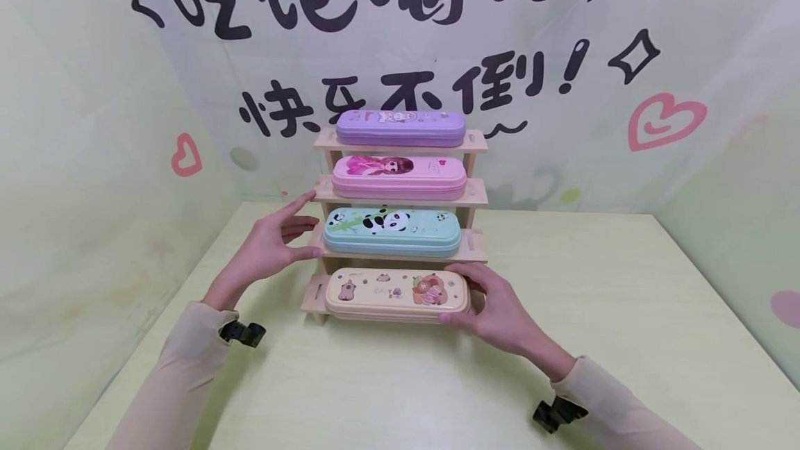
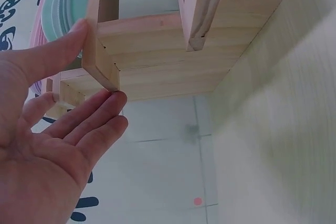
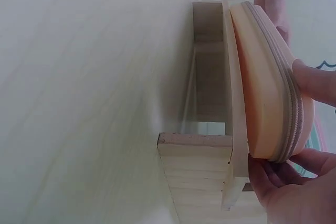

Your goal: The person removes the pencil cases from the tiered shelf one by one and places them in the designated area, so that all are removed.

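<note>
A stepped wooden rack (image 1: 317, 285) holds a pencil case on each step. On the lowest step is a cream zippered pencil case (image 1: 375, 294) with dessert pictures. My right hand (image 1: 496, 307) grips its right end, thumb at the front, fingers behind. In the right wrist view the cream case (image 3: 262, 87) sits tilted on the board. My left hand (image 1: 269, 242) holds the rack's left side, with thumb and fingers about the end of a step board (image 2: 100, 61). The teal panda pencil case (image 1: 394, 231) lies beside that thumb.
Higher up stand a pink pencil case (image 1: 400, 178) with a doll picture and a purple pencil case (image 1: 400, 128) on the top step. The rack stands on a pale wooden table (image 1: 581, 297). Behind it hangs a printed cloth (image 1: 562, 151) with large black characters.
</note>
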Motion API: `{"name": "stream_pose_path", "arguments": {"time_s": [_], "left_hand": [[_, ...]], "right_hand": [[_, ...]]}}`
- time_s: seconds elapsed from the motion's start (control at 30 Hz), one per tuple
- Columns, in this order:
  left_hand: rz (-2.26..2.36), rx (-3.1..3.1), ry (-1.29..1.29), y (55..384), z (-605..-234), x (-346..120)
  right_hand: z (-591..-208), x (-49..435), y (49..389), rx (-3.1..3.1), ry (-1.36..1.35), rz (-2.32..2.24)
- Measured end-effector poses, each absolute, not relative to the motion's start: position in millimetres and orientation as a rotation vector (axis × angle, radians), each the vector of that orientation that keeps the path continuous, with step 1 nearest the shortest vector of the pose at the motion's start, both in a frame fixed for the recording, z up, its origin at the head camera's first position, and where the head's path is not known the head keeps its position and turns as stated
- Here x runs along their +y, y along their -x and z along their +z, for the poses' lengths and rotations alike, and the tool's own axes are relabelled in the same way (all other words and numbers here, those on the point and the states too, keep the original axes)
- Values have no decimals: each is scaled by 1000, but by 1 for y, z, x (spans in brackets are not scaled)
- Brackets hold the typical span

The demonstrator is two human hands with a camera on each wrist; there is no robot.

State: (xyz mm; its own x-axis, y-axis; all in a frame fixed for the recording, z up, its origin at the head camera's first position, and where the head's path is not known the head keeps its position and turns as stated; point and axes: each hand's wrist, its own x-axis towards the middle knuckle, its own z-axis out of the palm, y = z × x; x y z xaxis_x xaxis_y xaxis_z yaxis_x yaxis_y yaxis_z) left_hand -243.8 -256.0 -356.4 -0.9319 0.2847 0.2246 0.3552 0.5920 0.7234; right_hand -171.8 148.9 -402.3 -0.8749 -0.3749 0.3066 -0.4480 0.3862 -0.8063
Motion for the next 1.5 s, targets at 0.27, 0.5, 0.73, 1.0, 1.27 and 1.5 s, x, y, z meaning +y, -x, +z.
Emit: {"name": "stream_pose_path", "arguments": {"time_s": [0.27,0.5,0.73,1.0,1.27,1.5], "left_hand": [[-1340,-2717,518,246,-359,-257],[-1389,-2707,517,248,-361,-259],[-1399,-2699,525,250,-361,-259],[-1413,-2694,529,249,-361,-261],[-1404,-2699,533,248,-361,-260],[-1443,-2675,554,249,-360,-261]], "right_hand": [[-400,158,168,-2559,-740,1498],[-400,174,166,-2555,-754,1473],[-399,193,163,-2549,-770,1469],[-394,217,155,-2508,-796,1475],[-389,244,151,-2493,-810,1447],[-386,269,146,-2536,-765,1386]]}}
